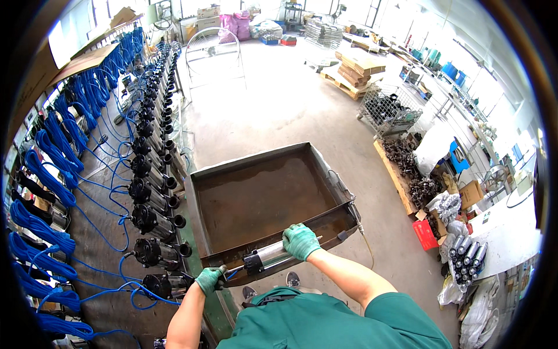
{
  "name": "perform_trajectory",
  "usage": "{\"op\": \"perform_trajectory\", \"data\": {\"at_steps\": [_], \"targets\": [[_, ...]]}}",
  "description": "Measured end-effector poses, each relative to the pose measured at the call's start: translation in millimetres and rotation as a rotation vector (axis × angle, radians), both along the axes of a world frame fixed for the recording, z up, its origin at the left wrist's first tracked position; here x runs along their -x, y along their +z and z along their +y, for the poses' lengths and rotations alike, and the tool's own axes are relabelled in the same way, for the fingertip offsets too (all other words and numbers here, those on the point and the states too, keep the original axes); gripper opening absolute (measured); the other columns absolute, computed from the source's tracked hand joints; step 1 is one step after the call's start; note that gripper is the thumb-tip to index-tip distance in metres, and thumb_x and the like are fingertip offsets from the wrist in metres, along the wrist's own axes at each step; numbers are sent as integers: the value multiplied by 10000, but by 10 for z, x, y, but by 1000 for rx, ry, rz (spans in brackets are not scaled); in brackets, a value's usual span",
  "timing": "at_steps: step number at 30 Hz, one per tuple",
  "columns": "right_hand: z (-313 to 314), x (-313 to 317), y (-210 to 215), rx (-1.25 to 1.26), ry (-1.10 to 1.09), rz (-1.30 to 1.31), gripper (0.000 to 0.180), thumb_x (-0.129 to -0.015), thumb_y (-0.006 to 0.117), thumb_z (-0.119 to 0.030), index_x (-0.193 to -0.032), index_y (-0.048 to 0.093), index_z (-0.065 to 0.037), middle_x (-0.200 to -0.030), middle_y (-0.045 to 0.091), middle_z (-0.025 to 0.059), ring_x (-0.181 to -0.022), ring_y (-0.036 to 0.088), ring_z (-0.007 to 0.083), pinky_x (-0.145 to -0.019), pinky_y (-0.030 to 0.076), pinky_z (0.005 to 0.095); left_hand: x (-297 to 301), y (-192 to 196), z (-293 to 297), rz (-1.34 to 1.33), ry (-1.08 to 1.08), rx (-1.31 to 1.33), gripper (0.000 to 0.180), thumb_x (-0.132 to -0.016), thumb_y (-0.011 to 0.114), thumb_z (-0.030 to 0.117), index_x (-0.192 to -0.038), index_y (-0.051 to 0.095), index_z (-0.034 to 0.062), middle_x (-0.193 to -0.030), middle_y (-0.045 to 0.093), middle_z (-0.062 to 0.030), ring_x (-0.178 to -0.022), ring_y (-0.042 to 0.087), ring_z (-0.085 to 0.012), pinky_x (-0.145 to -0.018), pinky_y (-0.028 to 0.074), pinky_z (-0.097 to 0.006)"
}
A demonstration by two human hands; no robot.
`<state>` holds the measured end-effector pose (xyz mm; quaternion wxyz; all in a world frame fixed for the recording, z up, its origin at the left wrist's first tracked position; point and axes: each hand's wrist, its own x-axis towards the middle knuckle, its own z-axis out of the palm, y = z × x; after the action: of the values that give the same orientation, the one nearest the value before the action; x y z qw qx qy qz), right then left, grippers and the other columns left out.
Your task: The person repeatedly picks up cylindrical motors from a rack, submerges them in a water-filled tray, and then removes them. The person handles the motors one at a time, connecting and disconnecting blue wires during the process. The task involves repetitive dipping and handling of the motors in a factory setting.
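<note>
Shirt (pixel 334 321), cylinder (pixel 274 254) crosswise, black end (pixel 252 262) (leftward)

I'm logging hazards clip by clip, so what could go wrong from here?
The metal cylinder is held at the near edge of the tray; if the right hand slips, it might drop toward the shoes. Blue cable lies close to the left hand and could snag if that arm swings out.
</note>
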<state>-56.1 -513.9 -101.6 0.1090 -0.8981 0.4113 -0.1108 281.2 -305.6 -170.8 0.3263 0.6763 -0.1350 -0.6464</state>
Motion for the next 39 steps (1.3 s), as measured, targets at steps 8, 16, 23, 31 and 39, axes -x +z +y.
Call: {"op": "perform_trajectory", "data": {"at_steps": [8, 16, 23, 31, 39], "targets": [[30, -36, 97, -22, 8, 5, 222, -933, 632, -267, -910, 743, -77, -984, 733, 164, -990, 689, 363, -925, 558, 481, 83, -271, 116, -197, 30, 215, 377, -1032, 706, 368, -1226, 722, 45, -765, 681, -69, -604, 657, -198, -546, 579, -397], [29, -1, 88, -10, 1, 13, 228, -941, 628, -270, -902, 736, -72, -981, 731, 168, -982, 685, 370, -912, 561, 480, 21, -64, 313, -1303, -634, 1043, 436, -899, 807, 215, -1290, 678, 71, -1310, 678, -167, -1067, 671, -433, -925, 566, -488], [-1, -27, 69, 3, 14, 11, 220, -934, 625, -259, -888, 731, -73, -967, 730, 164, -962, 689, 370, -904, 564, 477, -17, -499, 222, -680, -239, 705, 332, -1048, 676, 370, -1035, 747, 46, -788, 719, -118, -724, 721, -259, -665, 569, -398], [19, -14, 85, 1, -11, -24, 172, -880, 673, -227, -892, 741, -69, -941, 724, 152, -959, 685, 364, -913, 561, 470, 58, -195, -16, -15, 9, -57, 423, -1065, 618, 465, -930, 677, 68, -674, 676, -94, -438, 549, -189, -427, 446, -362], [29, 11, 74, 2, -3, -42, 176, -882, 673, -232, -885, 738, -69, -934, 721, 152, -952, 683, 368, -901, 562, 473, 107, -73, 286, -1298, -633, 951, 476, -763, 862, 158, -1198, 686, 76, -1220, 681, -169, -1042, 665, -421, -885, 568, -492]]}}
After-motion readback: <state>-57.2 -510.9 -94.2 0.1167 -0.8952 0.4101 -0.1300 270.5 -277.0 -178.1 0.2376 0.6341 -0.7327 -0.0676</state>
